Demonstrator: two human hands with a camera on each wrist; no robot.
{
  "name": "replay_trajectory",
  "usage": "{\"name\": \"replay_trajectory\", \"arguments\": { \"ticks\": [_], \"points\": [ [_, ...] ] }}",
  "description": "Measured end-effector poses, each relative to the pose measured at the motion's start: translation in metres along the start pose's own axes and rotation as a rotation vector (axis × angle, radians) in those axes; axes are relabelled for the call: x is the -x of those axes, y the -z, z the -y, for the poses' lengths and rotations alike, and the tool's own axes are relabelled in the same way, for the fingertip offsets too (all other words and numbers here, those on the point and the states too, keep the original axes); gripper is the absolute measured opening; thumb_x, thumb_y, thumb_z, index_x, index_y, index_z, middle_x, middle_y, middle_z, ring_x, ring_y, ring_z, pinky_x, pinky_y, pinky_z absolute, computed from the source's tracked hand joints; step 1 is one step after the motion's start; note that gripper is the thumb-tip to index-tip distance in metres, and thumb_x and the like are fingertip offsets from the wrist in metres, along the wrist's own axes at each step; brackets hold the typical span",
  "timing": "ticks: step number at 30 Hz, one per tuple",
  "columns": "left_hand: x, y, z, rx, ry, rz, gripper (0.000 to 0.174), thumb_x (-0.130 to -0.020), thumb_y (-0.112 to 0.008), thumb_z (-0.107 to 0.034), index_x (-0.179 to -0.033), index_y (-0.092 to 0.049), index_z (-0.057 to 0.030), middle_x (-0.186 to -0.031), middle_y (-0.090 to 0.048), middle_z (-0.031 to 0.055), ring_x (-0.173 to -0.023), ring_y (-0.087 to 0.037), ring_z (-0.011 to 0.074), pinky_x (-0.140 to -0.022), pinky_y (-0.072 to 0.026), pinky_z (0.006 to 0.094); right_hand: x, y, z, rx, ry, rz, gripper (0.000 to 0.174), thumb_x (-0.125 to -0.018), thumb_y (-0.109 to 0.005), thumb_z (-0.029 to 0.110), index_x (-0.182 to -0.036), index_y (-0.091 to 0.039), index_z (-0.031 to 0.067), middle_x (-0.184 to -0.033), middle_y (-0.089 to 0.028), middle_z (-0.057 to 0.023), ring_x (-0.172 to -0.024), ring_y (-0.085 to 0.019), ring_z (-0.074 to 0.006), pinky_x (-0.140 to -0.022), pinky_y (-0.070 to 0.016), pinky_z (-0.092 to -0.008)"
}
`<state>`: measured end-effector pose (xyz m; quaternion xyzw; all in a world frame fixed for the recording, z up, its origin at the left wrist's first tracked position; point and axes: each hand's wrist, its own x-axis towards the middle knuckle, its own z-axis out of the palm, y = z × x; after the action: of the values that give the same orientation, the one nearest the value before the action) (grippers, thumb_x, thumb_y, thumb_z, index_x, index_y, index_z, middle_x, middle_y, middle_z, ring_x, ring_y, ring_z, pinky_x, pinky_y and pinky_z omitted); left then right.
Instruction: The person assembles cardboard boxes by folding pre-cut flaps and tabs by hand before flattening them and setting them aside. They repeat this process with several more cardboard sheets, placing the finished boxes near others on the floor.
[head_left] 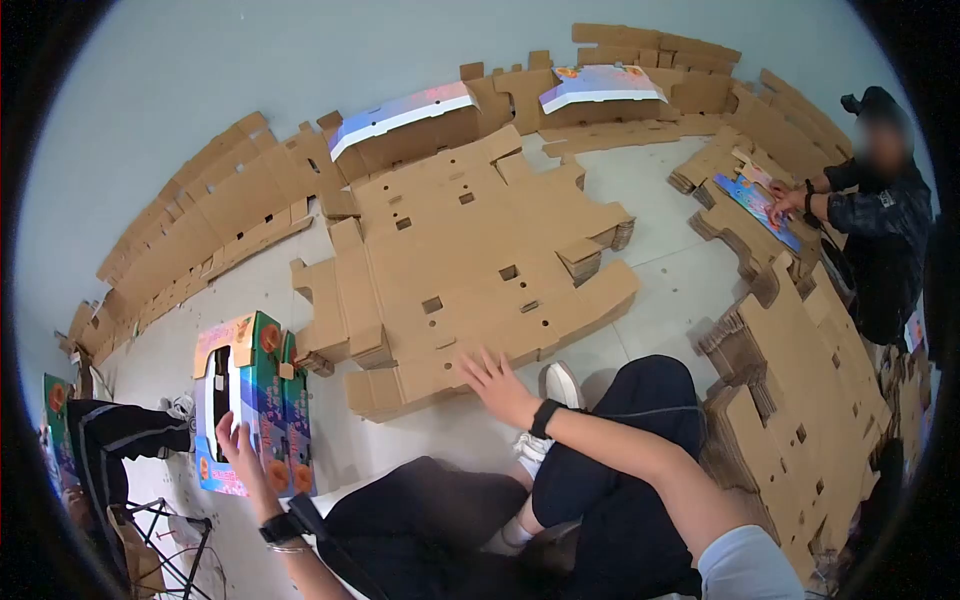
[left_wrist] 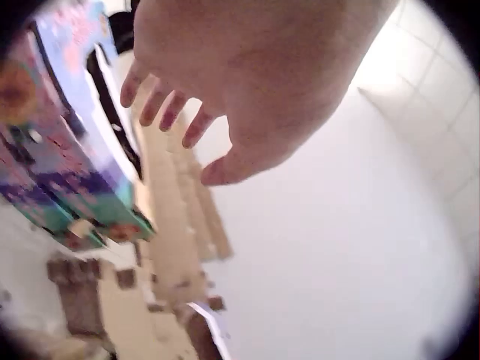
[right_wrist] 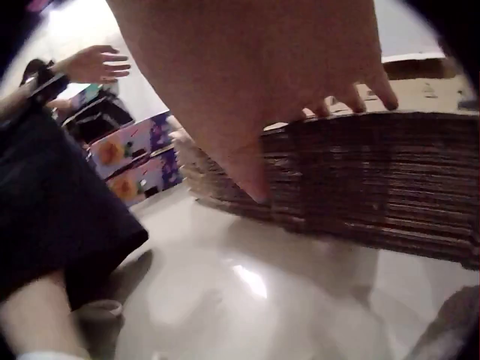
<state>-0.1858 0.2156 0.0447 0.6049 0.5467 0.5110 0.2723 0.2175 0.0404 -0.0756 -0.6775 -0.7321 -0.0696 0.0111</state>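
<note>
My left hand (head_left: 245, 462) is raised beside a folded carton (head_left: 245, 335) with a colourful fruit print and a dark slot in its front. Its fingers stand apart with nothing in them; the left wrist view shows the printed carton (left_wrist: 56, 112) just past the fingertips. My right hand (head_left: 503, 392) is at the near edge of a large stack of flat, die-cut brown cardboard (head_left: 450, 260). Seen from the right wrist, its fingers reach over the top edge of the cardboard stack (right_wrist: 360, 172), the thumb low along the layered side.
More cardboard stacks (head_left: 800, 400) lie to the right, where another person (head_left: 880, 220) handles a printed sheet (head_left: 755, 208). Cardboard strips and two printed pieces (head_left: 405, 112) lean along the wall. A folding stool frame (head_left: 165, 540) and someone's leg (head_left: 125, 440) are at left.
</note>
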Motion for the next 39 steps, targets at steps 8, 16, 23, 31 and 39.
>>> {"name": "replay_trajectory", "arguments": {
  "ticks": [8,16,23,31,39],
  "points": [
    [0.037,0.061,0.101,-1.182,-0.010,0.055,0.099,-0.067,-0.074,-0.039,-0.144,-0.028,0.0018,-0.149,-0.031,0.0222,-0.138,-0.029,0.0345,-0.107,-0.0309,0.0488,0.095,0.008,0.083,-0.287,0.363,0.185,0.023,-0.078,-0.057,0.013,-0.097,-0.060,0.0003,-0.091,-0.059,-0.0107,-0.075,-0.061,-0.0256,-0.067,-0.0466,-0.0365],
    [0.072,0.073,0.082,-1.008,-0.117,0.140,0.088,-0.053,-0.080,-0.029,-0.121,-0.038,0.0075,-0.120,-0.046,0.0255,-0.111,-0.046,0.0428,-0.095,-0.0403,0.0468,0.140,0.104,0.115,-0.142,0.362,0.240,0.063,-0.089,-0.056,0.039,-0.133,-0.045,-0.0052,-0.127,-0.052,-0.0229,-0.102,-0.058,-0.0283,-0.093,-0.0396,-0.0390],
    [0.123,0.079,0.041,-0.925,-0.065,0.154,0.077,-0.054,-0.084,-0.035,-0.106,-0.041,0.0024,-0.108,-0.046,0.0192,-0.105,-0.048,0.0407,-0.092,-0.0367,0.0485,0.175,0.099,0.144,-0.237,0.393,0.207,0.055,-0.089,-0.055,0.038,-0.132,-0.050,0.0034,-0.133,-0.043,-0.0344,-0.098,-0.061,-0.0294,-0.093,-0.0390,-0.0373],
    [0.068,0.112,0.032,-0.714,0.091,0.099,0.069,-0.059,-0.083,-0.038,-0.105,-0.046,-0.0033,-0.105,-0.052,0.0142,-0.103,-0.051,0.0316,-0.093,-0.0346,0.0458,0.189,0.082,0.141,-0.463,0.411,0.273,0.049,-0.092,-0.054,0.035,-0.132,-0.050,0.0072,-0.128,-0.051,-0.0201,-0.092,-0.060,-0.0268,-0.087,-0.0418,-0.0363],
    [0.028,0.129,-0.012,0.028,0.263,0.176,0.039,-0.072,-0.075,-0.021,-0.091,-0.046,-0.0031,-0.084,-0.051,0.0048,-0.079,-0.050,0.0108,-0.076,-0.0395,0.0232,0.196,0.083,0.115,-0.447,0.431,0.270,0.040,-0.093,-0.052,0.032,-0.125,-0.053,0.0086,-0.111,-0.056,-0.0085,-0.095,-0.059,-0.0222,-0.083,-0.0418,-0.0321]
  ]
}}
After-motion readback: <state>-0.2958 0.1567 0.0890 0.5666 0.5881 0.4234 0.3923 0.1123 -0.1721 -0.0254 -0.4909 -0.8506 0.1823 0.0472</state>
